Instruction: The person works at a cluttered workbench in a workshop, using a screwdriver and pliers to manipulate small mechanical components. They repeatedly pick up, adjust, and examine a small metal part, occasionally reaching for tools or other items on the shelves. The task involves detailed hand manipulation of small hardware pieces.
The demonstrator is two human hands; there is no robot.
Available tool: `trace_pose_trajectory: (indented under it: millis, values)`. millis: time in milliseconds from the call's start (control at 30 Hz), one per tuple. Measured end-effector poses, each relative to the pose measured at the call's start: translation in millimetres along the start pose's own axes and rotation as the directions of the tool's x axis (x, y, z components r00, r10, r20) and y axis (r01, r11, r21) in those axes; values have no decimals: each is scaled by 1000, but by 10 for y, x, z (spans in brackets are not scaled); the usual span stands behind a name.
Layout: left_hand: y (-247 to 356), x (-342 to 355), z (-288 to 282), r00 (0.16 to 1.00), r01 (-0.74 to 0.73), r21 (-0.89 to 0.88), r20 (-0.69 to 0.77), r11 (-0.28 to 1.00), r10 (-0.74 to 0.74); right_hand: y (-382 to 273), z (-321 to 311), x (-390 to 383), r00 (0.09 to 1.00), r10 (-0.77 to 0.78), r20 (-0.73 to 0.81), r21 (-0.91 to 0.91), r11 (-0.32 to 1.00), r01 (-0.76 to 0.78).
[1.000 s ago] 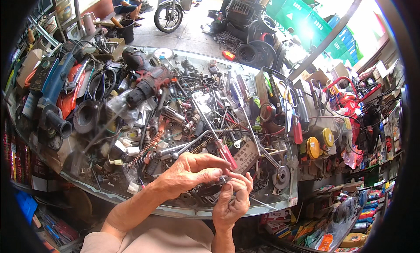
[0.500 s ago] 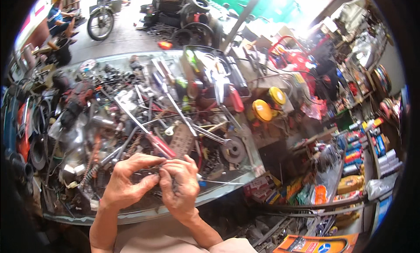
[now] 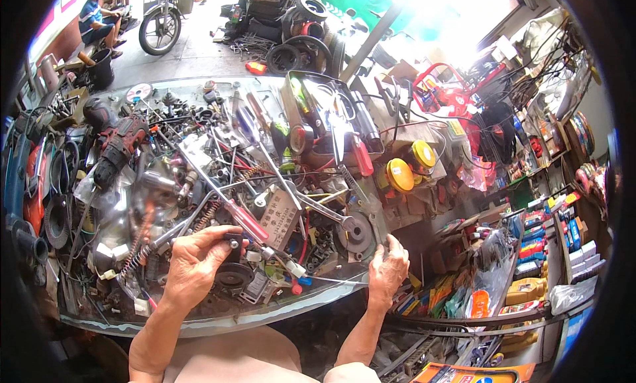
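My left hand (image 3: pixel 199 264) pinches a small black part (image 3: pixel 232 246) with a silver bolt or stud on it, above a red-handled screwdriver (image 3: pixel 245 220) and scattered metal parts. My right hand (image 3: pixel 387 273) is apart from it, at the right end of the glass worktop (image 3: pixel 199 327), fingers curled beside a grey metal disc (image 3: pixel 352 237); what they grip, if anything, I cannot make out. A thin rod (image 3: pixel 331 280) lies toward that hand.
A drill (image 3: pixel 119 144), a tool tray (image 3: pixel 291 85) and yellow round containers (image 3: pixel 399 175) surround the work area. Packed shelves (image 3: pixel 530 264) stand right. Beyond are a motorcycle wheel (image 3: pixel 159 30), stacked tyres (image 3: pixel 285 58) and a seated person (image 3: pixel 93 22).
My hands were together around the small part; now my right hand has moved away to the right, and my left hand alone holds it. The view has swung rightward.
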State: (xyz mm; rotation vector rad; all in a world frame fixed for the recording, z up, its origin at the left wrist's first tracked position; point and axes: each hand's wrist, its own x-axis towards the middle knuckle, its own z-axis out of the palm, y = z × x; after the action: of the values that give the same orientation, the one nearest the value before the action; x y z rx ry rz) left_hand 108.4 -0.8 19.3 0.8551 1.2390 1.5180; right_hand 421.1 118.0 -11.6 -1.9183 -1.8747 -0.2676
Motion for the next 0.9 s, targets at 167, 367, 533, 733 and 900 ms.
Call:
trace_pose_trajectory:
  millis: [167, 367, 533, 733, 900]
  values:
    - [17, -4, -39, 997, -11, -90, -80, 996, 4, -83, 61, 61, 997, -76, 20, -46, 996, 77]
    - [8, 34, -160, 992, 68, -383, -70, 921, -103, 86, 72, 116, 991, -43, 128, 239, 971, 12]
    - [-37, 22, -191, 989, 87, -455, -68, 886, -132, 82, -3, 104, 996, -64, 65, 220, 974, 48]
    - [-41, 0, -185, 988, 138, -417, -3, 899, -153, -491, -683, 55, 967, -19, 255, 776, 601, -193]
    - [0, -26, -163, 982, 189, -360, 59, 914, -180, -1105, -950, -99, 756, -485, 441, 859, 473, -197]
